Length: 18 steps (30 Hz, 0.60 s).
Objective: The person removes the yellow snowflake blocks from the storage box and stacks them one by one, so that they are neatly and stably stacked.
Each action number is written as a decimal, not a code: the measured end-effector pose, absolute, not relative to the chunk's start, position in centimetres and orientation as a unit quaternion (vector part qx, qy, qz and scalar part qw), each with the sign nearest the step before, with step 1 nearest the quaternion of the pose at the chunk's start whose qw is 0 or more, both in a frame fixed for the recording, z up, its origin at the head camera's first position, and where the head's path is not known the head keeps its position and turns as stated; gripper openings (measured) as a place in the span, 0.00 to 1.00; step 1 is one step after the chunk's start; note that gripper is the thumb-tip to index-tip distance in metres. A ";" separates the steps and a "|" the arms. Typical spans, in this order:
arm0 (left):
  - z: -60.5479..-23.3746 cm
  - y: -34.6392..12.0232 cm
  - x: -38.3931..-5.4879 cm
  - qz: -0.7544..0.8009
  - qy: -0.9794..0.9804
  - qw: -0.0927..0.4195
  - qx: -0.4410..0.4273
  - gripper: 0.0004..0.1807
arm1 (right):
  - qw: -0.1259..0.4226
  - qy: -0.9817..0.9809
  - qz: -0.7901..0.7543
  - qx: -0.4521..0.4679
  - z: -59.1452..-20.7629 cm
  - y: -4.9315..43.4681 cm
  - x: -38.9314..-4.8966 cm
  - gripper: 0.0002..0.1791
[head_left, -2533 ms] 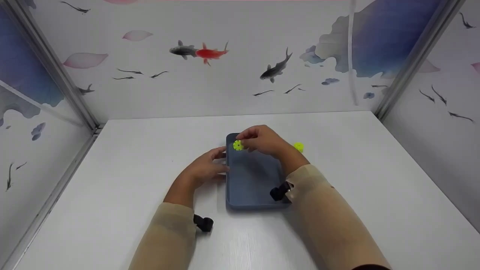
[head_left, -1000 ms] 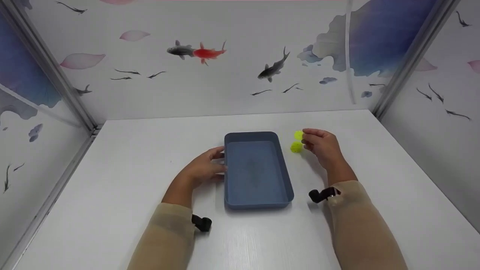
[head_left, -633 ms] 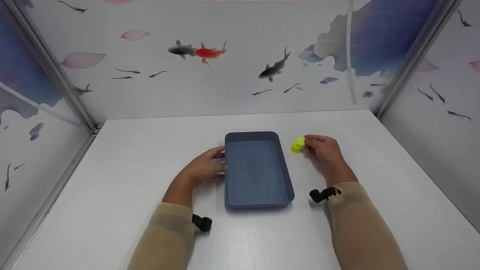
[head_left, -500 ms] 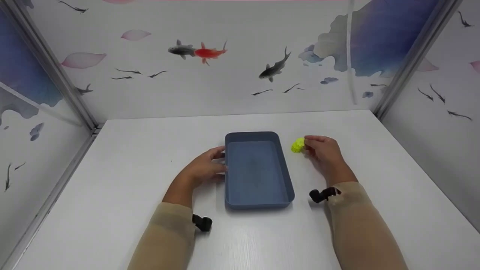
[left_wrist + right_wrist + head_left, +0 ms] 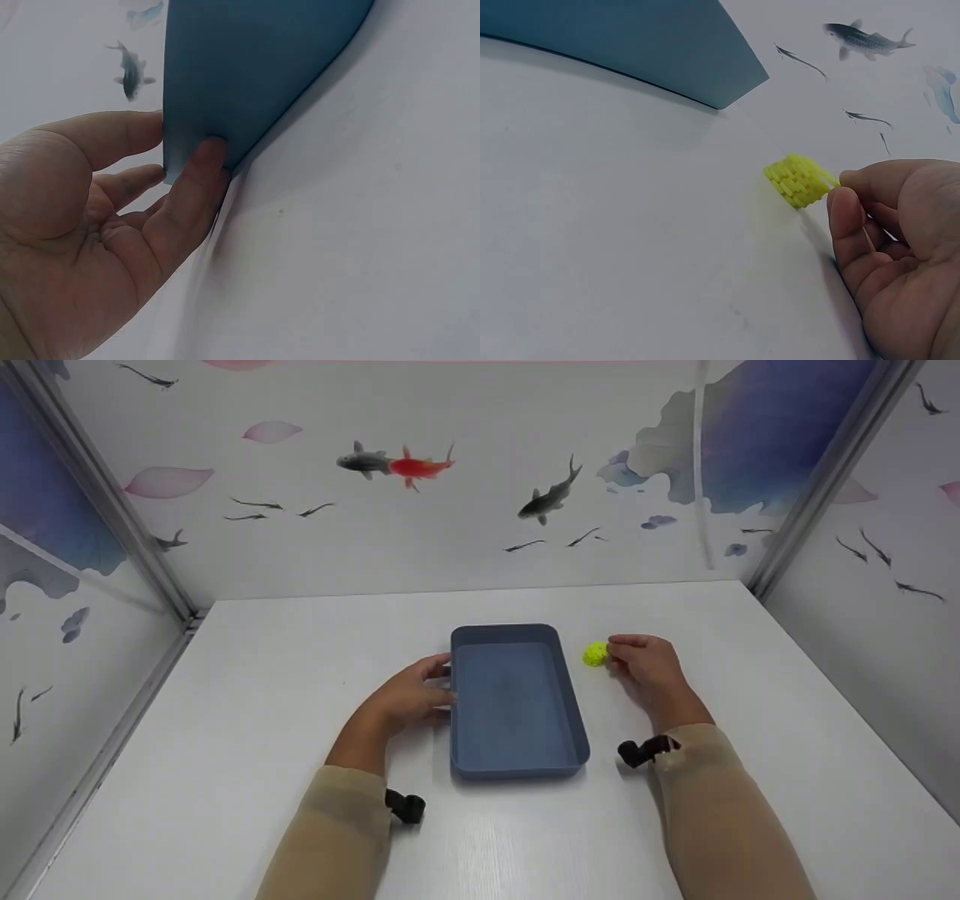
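Observation:
My right hand pinches a thin fluorescent-yellow notched plastic disc between thumb and forefinger. It leans against the end of a short stack of yellow discs; the same stack lies on the table right of the tray in the head view. A blue-grey rectangular tray, with nothing inside it, is in the middle. My left hand rests its fingertips against the tray's left side. In the left wrist view, fairly straight fingers touch the outer wall of the tray.
A white table extends around the tray on all sides. Panels printed with fish and petals enclose it at the back and both sides. Black wrist cameras stick out from both sleeves.
My right hand has moved from over the tray, where it held a yellow disc, to the right. It has then lowered a disc against the stack. The left hand has stayed at the tray.

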<state>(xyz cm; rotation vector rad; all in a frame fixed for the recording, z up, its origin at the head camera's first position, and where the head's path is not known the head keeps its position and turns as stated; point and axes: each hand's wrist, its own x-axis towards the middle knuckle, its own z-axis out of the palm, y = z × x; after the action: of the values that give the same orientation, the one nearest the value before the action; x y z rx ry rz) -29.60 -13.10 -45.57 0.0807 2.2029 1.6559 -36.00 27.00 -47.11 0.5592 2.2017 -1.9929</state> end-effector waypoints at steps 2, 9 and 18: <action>-45.6 -13.1 -29.6 0.590 0.784 0.190 0.031 0.44 | 0.061 0.727 -0.658 0.184 -47.1 27.0 -36.0 0.21; -45.6 -13.1 -29.6 0.590 0.784 0.189 0.034 0.45 | 0.060 0.728 -0.659 0.178 -47.3 26.9 -36.0 0.21; -45.4 -13.1 -29.5 0.596 0.780 0.189 0.036 0.46 | 0.048 0.777 -0.612 0.137 -47.4 27.2 -35.9 0.20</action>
<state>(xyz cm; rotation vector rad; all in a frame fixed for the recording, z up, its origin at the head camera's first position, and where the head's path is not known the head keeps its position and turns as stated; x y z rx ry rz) -29.45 -13.11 -45.37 0.1020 2.1924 1.6752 -35.88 27.16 -47.42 0.4184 2.3693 -1.8664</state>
